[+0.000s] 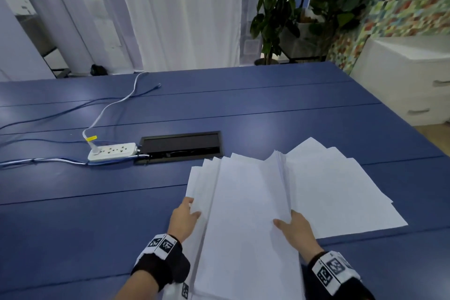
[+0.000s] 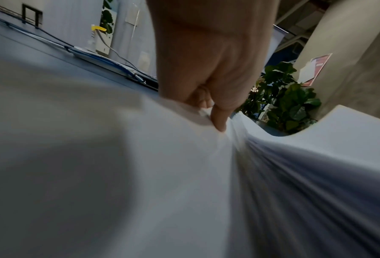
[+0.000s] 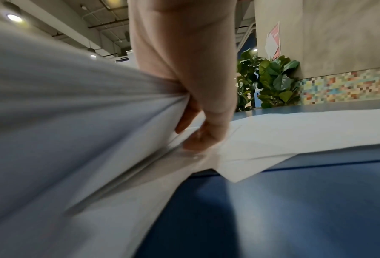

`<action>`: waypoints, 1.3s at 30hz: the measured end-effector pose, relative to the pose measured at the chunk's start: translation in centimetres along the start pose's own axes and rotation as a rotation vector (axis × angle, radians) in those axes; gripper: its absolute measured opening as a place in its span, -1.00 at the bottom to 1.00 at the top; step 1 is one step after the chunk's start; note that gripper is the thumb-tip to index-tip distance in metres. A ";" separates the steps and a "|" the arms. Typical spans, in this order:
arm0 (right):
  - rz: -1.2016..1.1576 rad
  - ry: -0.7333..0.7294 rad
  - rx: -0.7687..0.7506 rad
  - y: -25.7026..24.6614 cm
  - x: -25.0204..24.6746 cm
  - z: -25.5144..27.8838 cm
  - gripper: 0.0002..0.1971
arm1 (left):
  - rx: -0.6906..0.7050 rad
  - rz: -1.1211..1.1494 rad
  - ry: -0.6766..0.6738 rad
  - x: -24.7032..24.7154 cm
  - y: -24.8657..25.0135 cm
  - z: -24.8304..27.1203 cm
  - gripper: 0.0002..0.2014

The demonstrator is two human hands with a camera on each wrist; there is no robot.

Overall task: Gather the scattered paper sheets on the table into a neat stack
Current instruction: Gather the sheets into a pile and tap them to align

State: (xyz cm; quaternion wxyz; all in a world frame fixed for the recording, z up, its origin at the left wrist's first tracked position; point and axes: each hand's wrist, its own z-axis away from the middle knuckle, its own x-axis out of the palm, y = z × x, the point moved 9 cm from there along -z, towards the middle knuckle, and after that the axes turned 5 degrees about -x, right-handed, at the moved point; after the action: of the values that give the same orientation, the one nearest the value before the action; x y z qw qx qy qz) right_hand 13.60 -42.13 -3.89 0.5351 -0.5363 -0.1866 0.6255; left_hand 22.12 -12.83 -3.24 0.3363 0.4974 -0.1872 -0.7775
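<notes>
I'm gripping the limp, slippery bundle of sheets (image 1: 248,214) at lower centre by both side edges, left hand (image 1: 183,221) and right hand (image 1: 295,229) pinching; loose sheets (image 1: 341,190) are lying at its right.

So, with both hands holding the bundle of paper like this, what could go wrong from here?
1. The bundle is fanned at its far edge, so sheets may slip out of the left hand or the right hand.
2. The loose sheets on the table beside the right hand may be dragged or creased.
3. The left thumb presses into the paper, which may crumple it.
</notes>
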 end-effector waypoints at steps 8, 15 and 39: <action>-0.149 0.009 0.044 0.3 2.1 -0.2 -0.61 | 0.025 0.210 -0.187 0.6 1.7 1.7 -0.54; -0.264 0.039 -0.016 0.5 1.1 0.2 -0.59 | 0.303 0.128 -0.080 0.3 6.1 5.5 -0.58; -0.628 0.041 -0.418 -11.9 -4.9 7.9 -0.83 | 0.570 0.758 0.160 -8.4 9.3 12.8 -0.80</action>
State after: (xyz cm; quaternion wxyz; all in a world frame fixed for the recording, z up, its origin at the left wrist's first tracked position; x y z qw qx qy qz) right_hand 11.59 -39.41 10.87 0.5835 -0.5629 -0.4547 0.3688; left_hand 16.09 -13.94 13.59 0.4596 0.5249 -0.5345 -0.4770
